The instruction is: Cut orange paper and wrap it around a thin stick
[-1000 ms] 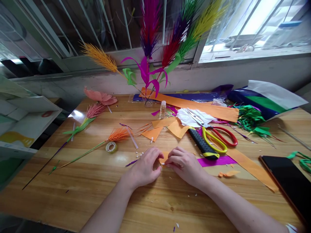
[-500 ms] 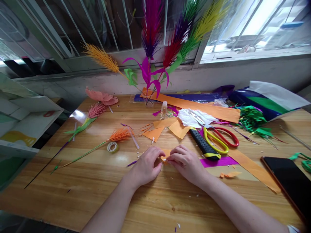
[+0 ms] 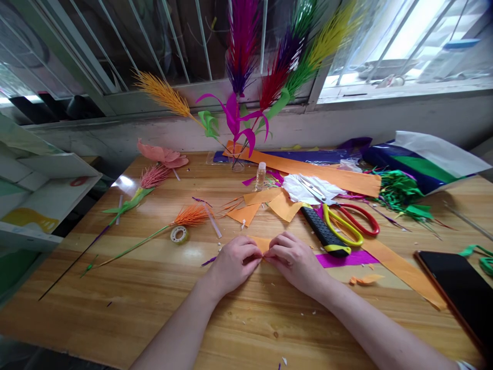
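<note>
Both hands meet low over the middle of the wooden table, fingertips nearly touching. My left hand (image 3: 238, 259) pinches the near edge of a small orange paper piece (image 3: 259, 242) between thumb and fingers. From the other side, my right hand (image 3: 293, 259) pinches the same edge. The fingers hide most of the pinched part. Beyond them lie more orange paper pieces (image 3: 285, 205). To the right of my right hand are a black-and-yellow cutter (image 3: 325, 231) and scissors (image 3: 342, 226) with red and yellow handles, their blades on a crumpled white sheet (image 3: 296, 189).
Paper flowers (image 3: 188, 216) and a tape roll (image 3: 179, 235) lie left. A small bottle (image 3: 261, 176) stands behind the hands, near a clear vase (image 3: 238, 164) of tall coloured plumes. A phone (image 3: 450, 293), green shreds (image 3: 398, 187) and a long orange strip (image 3: 408, 272) lie right.
The fingertips of both hands have drawn closer together on the orange paper. A small white bit that showed between them is now hidden. The rest lies as before.
</note>
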`<state>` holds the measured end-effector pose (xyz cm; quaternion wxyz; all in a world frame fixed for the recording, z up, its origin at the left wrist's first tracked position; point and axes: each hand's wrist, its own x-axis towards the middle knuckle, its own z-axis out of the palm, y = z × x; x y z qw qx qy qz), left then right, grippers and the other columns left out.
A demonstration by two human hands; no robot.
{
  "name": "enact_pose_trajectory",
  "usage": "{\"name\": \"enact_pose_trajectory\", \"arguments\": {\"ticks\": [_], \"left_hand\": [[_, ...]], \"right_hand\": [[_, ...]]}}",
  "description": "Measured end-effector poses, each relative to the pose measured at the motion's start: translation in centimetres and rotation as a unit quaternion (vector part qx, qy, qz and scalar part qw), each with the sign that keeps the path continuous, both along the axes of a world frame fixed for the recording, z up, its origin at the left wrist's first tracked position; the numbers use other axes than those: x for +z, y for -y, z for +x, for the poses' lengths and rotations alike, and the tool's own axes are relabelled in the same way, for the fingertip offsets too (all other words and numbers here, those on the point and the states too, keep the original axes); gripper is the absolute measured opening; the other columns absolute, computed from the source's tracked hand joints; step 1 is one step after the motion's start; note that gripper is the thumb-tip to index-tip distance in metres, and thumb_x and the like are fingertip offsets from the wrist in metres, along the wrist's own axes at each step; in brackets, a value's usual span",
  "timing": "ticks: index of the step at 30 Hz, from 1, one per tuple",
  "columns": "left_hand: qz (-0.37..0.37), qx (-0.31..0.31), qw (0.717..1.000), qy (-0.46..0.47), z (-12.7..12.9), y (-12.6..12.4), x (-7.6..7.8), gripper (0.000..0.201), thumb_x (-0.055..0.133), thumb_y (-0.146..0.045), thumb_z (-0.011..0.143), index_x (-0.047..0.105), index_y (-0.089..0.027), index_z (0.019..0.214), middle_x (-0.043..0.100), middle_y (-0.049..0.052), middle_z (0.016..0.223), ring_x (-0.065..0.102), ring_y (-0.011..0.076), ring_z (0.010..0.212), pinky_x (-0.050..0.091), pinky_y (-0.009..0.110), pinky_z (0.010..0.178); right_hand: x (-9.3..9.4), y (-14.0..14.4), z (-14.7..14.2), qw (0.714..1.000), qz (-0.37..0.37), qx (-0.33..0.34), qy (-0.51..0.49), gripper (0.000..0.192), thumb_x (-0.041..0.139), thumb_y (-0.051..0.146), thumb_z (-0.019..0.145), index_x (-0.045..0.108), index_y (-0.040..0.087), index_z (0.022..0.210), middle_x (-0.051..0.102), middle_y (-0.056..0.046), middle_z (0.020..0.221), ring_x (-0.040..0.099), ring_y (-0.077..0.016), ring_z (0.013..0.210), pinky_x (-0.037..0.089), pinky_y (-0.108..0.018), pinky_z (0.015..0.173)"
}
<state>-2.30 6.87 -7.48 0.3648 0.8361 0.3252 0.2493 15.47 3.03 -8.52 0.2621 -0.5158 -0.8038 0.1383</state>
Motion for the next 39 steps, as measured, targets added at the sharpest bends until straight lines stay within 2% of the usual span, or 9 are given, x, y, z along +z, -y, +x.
{"name": "enact_pose_trajectory", "arguments": {"ticks": [6, 11, 17, 28, 39], "left_hand": [[0.001, 0.001, 1.0, -0.005, 0.0, 0.0, 0.0, 0.015, 0.047, -0.017, 0.076, 0.062, -0.02, 0.079, 0.059, 0.006, 0.084, 0.052, 0.0157, 0.08, 0.04, 0.027, 0.074], [0.002, -0.005, 1.0, -0.018, -0.1, 0.1, 0.2, 0.017, 0.047, -0.012, 0.072, 0.059, -0.019, 0.082, 0.057, 0.006, 0.086, 0.052, 0.0161, 0.082, 0.04, 0.027, 0.075], [0.011, -0.014, 0.999, -0.044, -0.1, 0.1, 0.5, 0.019, 0.049, -0.009, 0.069, 0.055, -0.018, 0.084, 0.055, 0.005, 0.087, 0.05, 0.0156, 0.085, 0.04, 0.027, 0.077], [0.018, 0.005, 0.998, -0.058, 0.2, 0.2, 0.0, 0.013, 0.049, -0.011, 0.07, 0.053, -0.018, 0.081, 0.052, 0.004, 0.085, 0.048, 0.0148, 0.083, 0.041, 0.027, 0.076], [0.017, 0.034, 0.999, -0.038, 0.3, 0.3, -0.2, 0.013, 0.05, -0.012, 0.069, 0.052, -0.018, 0.08, 0.049, 0.005, 0.091, 0.049, 0.015, 0.086, 0.041, 0.028, 0.079]], "right_hand": [[1.0, 0.2, 0.1, 1.0, -0.021, 0.014, -0.01, 0.014, 0.048, 0.015, 0.078, 0.061, 0.019, 0.08, 0.057, -0.006, 0.079, 0.05, -0.017, 0.077, 0.043, -0.03, 0.067], [1.8, 0.5, 0.0, 0.999, -0.036, 0.032, 0.01, 0.023, 0.056, 0.017, 0.068, 0.056, 0.018, 0.091, 0.055, -0.006, 0.088, 0.048, -0.0197, 0.084, 0.042, -0.033, 0.072], [0.8, 0.1, 0.0, 0.999, -0.015, 0.025, 0.023, 0.011, 0.051, 0.012, 0.072, 0.056, 0.018, 0.08, 0.054, -0.006, 0.083, 0.047, -0.0185, 0.081, 0.041, -0.031, 0.071], [0.8, 0.3, 0.0, 0.999, -0.032, 0.008, 0.023, 0.011, 0.056, 0.018, 0.071, 0.057, 0.019, 0.083, 0.055, -0.005, 0.085, 0.048, -0.0179, 0.083, 0.041, -0.031, 0.073], [0.3, 0.0, 0.1, 1.0, -0.02, 0.0, 0.018, 0.014, 0.048, 0.021, 0.08, 0.062, 0.02, 0.079, 0.057, -0.005, 0.08, 0.048, -0.0163, 0.078, 0.041, -0.028, 0.067]]}}
